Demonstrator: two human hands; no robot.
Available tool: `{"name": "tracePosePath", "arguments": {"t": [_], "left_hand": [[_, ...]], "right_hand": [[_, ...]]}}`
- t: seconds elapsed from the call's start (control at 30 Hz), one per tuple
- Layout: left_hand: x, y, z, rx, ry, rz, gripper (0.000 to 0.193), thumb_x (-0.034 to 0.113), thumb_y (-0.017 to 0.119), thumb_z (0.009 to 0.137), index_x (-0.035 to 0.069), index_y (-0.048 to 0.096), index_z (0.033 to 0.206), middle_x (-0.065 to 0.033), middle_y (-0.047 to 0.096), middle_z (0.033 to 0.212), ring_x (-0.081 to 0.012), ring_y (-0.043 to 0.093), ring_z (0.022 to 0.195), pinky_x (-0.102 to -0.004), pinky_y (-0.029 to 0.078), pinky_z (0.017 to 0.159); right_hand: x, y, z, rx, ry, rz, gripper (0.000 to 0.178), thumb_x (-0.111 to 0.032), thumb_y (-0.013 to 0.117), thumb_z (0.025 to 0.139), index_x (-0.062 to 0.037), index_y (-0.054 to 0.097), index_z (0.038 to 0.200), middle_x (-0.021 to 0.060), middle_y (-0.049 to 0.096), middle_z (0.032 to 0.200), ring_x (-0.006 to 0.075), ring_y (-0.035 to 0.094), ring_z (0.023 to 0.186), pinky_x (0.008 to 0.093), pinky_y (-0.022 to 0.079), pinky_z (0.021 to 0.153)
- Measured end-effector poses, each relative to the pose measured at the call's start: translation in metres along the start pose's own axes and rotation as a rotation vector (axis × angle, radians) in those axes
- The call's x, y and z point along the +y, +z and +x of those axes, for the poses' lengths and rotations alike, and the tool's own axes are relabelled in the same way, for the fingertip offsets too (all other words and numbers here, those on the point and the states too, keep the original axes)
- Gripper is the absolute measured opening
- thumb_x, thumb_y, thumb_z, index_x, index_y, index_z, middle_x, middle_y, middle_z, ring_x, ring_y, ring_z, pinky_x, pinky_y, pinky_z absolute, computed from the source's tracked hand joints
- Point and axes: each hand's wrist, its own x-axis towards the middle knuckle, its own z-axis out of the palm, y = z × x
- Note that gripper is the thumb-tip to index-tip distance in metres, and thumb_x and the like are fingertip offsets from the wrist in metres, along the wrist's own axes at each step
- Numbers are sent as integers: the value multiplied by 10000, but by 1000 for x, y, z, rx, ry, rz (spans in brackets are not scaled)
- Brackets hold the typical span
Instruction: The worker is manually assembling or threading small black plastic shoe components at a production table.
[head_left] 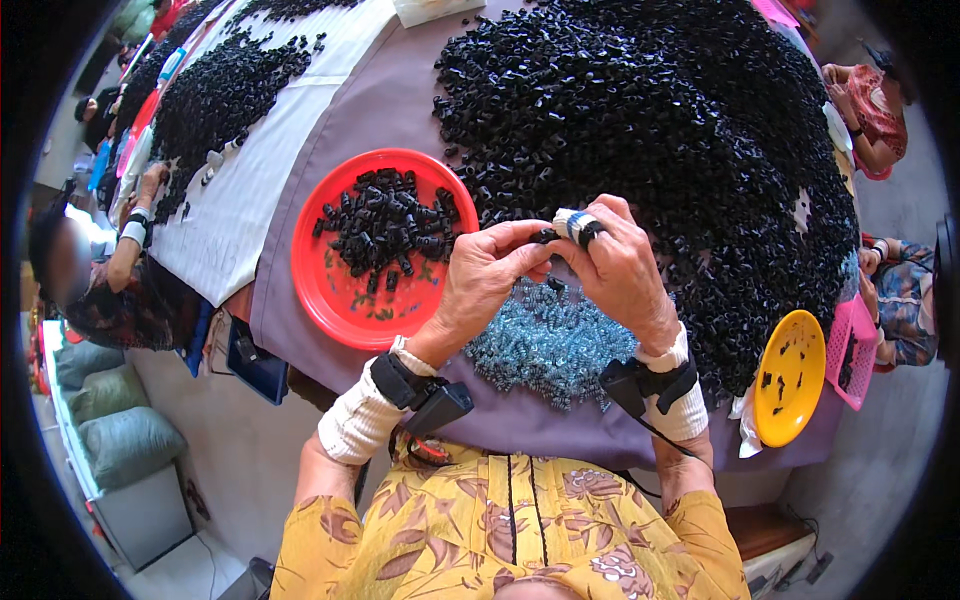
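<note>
At far left, one co-worker sits at a white-covered table strewn with small black pieces. Next, on a mauve cloth, is one round red plastic plate holding dozens of black tubular pieces, pointing in mixed directions. The person's left hand pinches one small black piece between thumb and fingertips, above one pile of translucent pale-blue coil-like pieces. The held piece's long axis seems to run sideways, between the hands; which end leads cannot be told. The right hand, one finger banded in white, blue and black fabric, meets its right end; whether it grips cannot be told. Beyond spreads one heap of black pieces, uncountable. Farther right are one yellow oval-looking plate with several dark bits, one pink perforated basket and two more people.
</note>
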Motion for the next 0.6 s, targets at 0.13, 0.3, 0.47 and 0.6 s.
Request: {"name": "tracePosePath", "arguments": {"t": [0.13,0.3,0.47,0.6], "left_hand": [[-1,-2,-1,-2,18,56,249,73,623,856,-24,619,1086,-66,664,869,-95,619,724,-225,524,650],[-2,2,-2,15,20,55,244,59,621,853,-21,620,1083,-62,664,866,-93,618,729,-224,524,663],[-7,-1,-2,9,78,90,239,41,618,848,-18,622,1080,-53,661,854,-89,611,730,-219,512,674],[-5,0,-2,10,79,119,230,17,612,840,-18,630,1067,-49,656,846,-88,605,727,-213,501,674]], "right_hand": [[-1,1,-2,-2,-14,17,55,-10,615,753,6,573,784,95,534,678,262,544,669,366,427,738],[-2,1,-5,5,23,-18,59,-26,625,761,6,582,786,96,545,695,252,546,677,372,423,753],[-5,-1,-6,-38,66,-102,87,-61,642,764,7,600,798,97,565,716,243,555,710,380,418,775],[-4,-1,-9,-71,73,-112,100,-78,643,768,13,607,790,106,573,733,251,559,741,380,418,784]]}}
